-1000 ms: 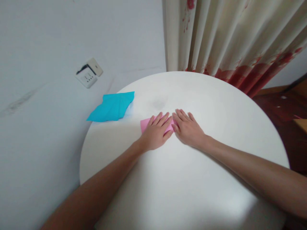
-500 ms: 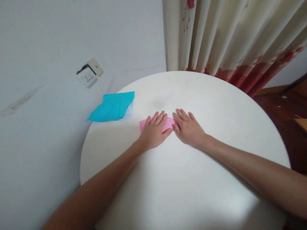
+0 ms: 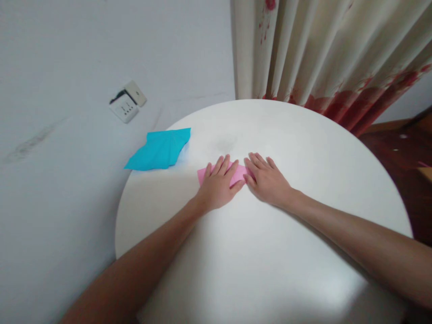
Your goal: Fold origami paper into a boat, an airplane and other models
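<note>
A small piece of pink paper [image 3: 238,174] lies flat on the white round table [image 3: 256,252], partly hidden beneath both hands. My left hand [image 3: 218,183] rests on its left and middle part, palm down with the fingers spread. Over its right end lies my right hand [image 3: 266,178], also flat, the fingers stretched forward and slightly apart. The two thumbs point toward each other and nearly meet at the paper's near edge. Neither hand grips anything.
A creased blue sheet [image 3: 162,149] lies at the table's left edge, one corner jutting past it. On the pale wall is a socket plate [image 3: 124,108]. A floral curtain [image 3: 324,58] hangs behind the table. A grey smudge [image 3: 224,143] marks the tabletop.
My left hand's fingers have spread a little wider over the pink paper. My right hand stays in place. The whole view has shifted very slightly.
</note>
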Demonstrator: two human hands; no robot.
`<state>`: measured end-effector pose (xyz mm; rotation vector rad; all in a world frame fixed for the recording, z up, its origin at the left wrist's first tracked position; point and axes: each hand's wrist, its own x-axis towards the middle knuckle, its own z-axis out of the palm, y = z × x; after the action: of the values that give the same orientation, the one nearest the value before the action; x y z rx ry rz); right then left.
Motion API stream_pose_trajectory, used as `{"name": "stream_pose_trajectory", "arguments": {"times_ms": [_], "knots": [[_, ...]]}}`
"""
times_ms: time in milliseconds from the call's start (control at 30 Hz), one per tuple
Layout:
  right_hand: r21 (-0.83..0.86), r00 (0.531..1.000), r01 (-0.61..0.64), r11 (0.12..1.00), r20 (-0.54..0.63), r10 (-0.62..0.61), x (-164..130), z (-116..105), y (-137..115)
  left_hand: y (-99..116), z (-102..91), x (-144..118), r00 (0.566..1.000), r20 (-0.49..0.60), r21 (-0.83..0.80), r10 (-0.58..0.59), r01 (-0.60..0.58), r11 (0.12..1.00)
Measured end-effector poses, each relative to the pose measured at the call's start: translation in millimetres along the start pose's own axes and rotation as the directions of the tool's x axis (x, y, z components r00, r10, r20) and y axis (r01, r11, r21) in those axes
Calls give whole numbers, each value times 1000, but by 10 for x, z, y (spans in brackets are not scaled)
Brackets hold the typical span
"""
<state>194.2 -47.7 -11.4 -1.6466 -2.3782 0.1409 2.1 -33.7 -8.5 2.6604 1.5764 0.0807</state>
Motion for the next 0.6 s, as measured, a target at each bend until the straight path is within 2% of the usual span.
{"name": "stream_pose_trajectory", "arguments": {"times_ms": [233, 467, 600], "knots": [[14, 1000, -3, 1000, -1, 3, -4, 11, 14, 6, -6, -2, 1000, 11, 11, 24, -24, 1000], [63, 1000, -16, 998, 26, 14, 20, -6, 15, 13, -33, -47, 991, 38, -2, 131, -131, 991], [43, 1000, -12, 999, 16, 11, 19, 9, 18, 14, -9, -54, 989, 30, -2, 147, -147, 989]]}}
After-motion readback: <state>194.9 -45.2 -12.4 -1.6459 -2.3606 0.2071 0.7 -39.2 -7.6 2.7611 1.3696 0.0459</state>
